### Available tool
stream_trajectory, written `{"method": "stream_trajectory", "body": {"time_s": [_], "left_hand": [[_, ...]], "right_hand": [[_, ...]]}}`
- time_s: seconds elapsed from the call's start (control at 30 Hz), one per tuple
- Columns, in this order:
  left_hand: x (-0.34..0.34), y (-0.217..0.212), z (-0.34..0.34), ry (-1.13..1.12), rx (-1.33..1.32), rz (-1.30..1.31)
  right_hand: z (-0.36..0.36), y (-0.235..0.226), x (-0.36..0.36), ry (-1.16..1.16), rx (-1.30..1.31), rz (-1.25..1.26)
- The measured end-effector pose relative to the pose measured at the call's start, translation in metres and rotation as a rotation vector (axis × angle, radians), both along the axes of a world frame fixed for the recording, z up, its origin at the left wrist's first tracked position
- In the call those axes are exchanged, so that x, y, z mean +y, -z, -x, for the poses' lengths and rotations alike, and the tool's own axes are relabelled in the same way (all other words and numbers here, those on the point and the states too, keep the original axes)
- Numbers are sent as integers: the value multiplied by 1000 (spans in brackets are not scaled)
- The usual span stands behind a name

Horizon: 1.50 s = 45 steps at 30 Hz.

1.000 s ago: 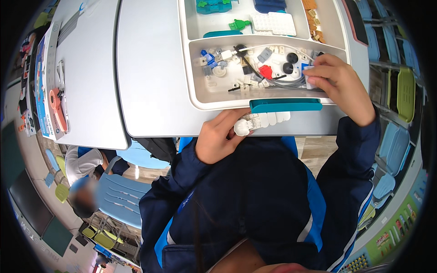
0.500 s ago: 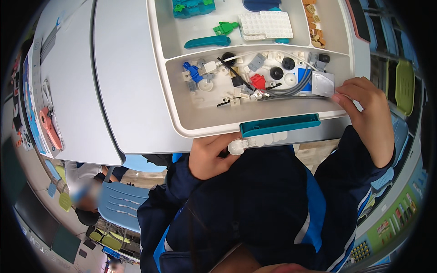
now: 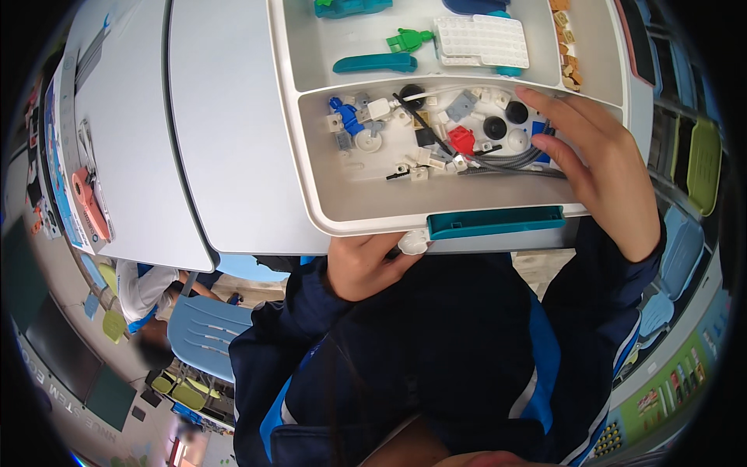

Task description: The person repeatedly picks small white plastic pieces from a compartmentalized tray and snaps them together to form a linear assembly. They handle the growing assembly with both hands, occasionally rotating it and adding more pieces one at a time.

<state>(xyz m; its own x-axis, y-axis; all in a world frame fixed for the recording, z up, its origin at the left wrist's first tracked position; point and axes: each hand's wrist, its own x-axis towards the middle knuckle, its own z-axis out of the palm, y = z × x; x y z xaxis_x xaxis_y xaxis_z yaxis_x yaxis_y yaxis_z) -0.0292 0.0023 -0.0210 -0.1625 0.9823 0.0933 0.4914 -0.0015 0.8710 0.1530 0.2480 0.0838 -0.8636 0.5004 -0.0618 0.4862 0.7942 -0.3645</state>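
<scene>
One white, rounded plastic piece [image 3: 413,242] sits at the near edge, in the left hand [image 3: 364,266], whose thumb and forefinger seem to pinch it; the other fingers are partly hidden by the tray's front. To my eye, a light, steady grip there is best, clear of the teal plastic handle [image 3: 496,223] just beside it.

Beyond, the right hand [image 3: 605,159] hangs over the right end of the white plastic tray [image 3: 366,206], thumb and forefinger spread apart. I cannot tell whether they touch the grey ribbed cables [image 3: 506,162] below. I'd judge that reaching straight down onto a single part works best here, since those cables could snag and drag the red plastic piece [image 3: 461,141] beside them.

I can make out no lettering on the loose parts, nor on the white studded plate [image 3: 482,41] in the back compartment. Off to the left, the white-and-blue printed box [image 3: 59,183] on the pale grey counter [image 3: 226,132] carries print too small for me. Farthest away, large pale lettering [image 3: 51,397] runs along the wall.
</scene>
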Motion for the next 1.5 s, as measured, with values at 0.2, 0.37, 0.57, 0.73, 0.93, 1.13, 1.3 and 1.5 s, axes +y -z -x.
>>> {"method": "stream_trajectory", "body": {"time_s": [0.2, 0.37, 0.57, 0.73, 0.93, 1.13, 1.3, 1.5], "left_hand": [[2, -1, 2, 5, 0, 4], [0, 0, 4, 40, -6, 24], [2, -3, 3, 39, 9, 20], [2, -5, -1, -13, -27, 50], [2, -6, 1, 14, -3, 31], [4, -8, 2, 20, 28, 12], [3, -6, 2, 39, 42, 27], [2, -6, 1, 24, 58, 6]], "right_hand": [[3, 4, 2, 44, 81, 74], [1, 10, 1, 81, 120, 72], [-6, 15, 6, 133, 109, 152], [-4, 17, 0, 20, 115, 12], [-23, 19, -2, 64, -74, 160], [-1, 0, -23, -17, -72, -102], [32, 13, -22, -250, -1, 107], [20, 14, -11, -204, -84, 79]]}}
